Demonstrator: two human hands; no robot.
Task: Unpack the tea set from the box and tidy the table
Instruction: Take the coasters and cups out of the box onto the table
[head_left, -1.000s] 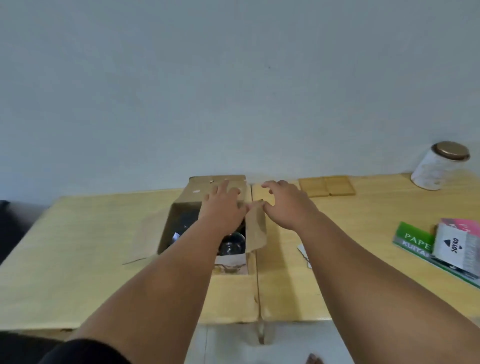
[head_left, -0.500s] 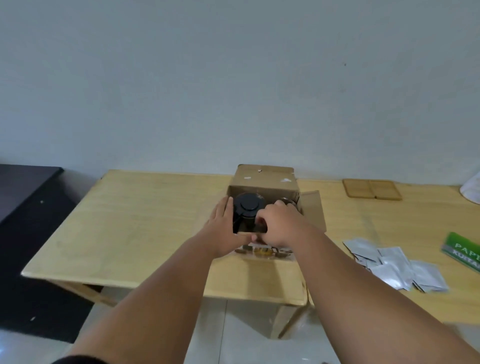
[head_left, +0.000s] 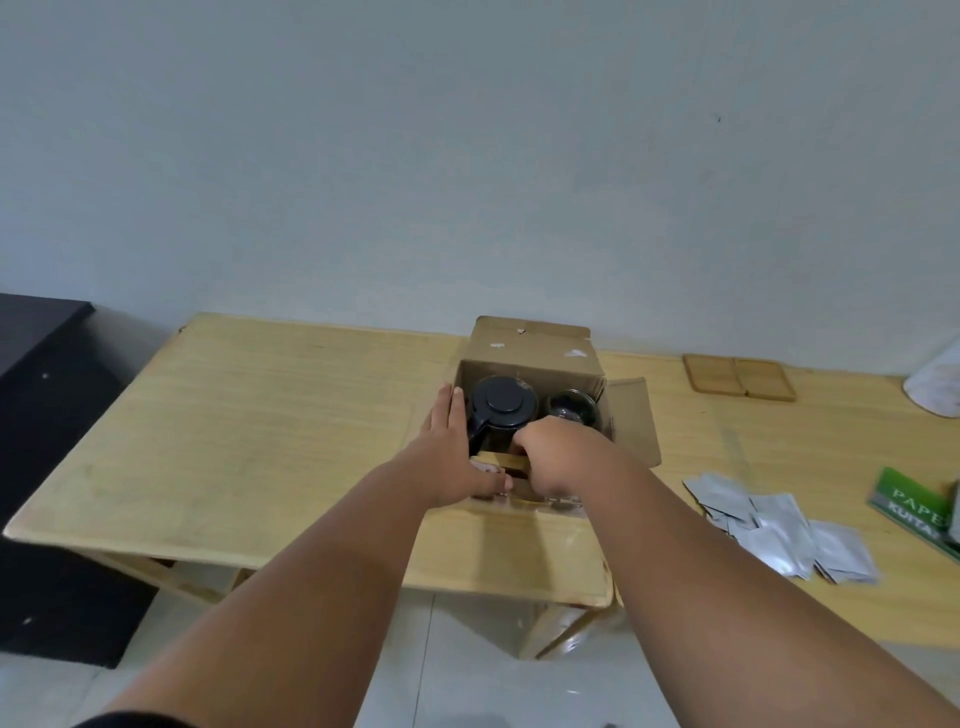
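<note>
An open cardboard box (head_left: 530, 343) stands on the wooden table (head_left: 260, 415) near the wall. Inside it I see a glass teapot with a black lid (head_left: 503, 400) on the left and a glass cup (head_left: 571, 408) on the right. My left hand (head_left: 452, 457) lies flat against the box's left outer side, thumb across its front. My right hand (head_left: 561, 457) reaches over the front edge into the box, just in front of the teapot. Its fingers curl downward, and what they hold is hidden.
Several silver sachets (head_left: 779, 530) lie scattered right of the box. Two wooden coasters (head_left: 737, 376) sit by the wall. A green paper pack (head_left: 914, 504) and a white jar (head_left: 937, 384) are at the right edge. A dark cabinet (head_left: 36, 415) stands left of the table.
The flaps have been folded open, so the teapot and cup now show. My left hand moved from the box's top to its left side and my right hand dipped inside. My view shifted left.
</note>
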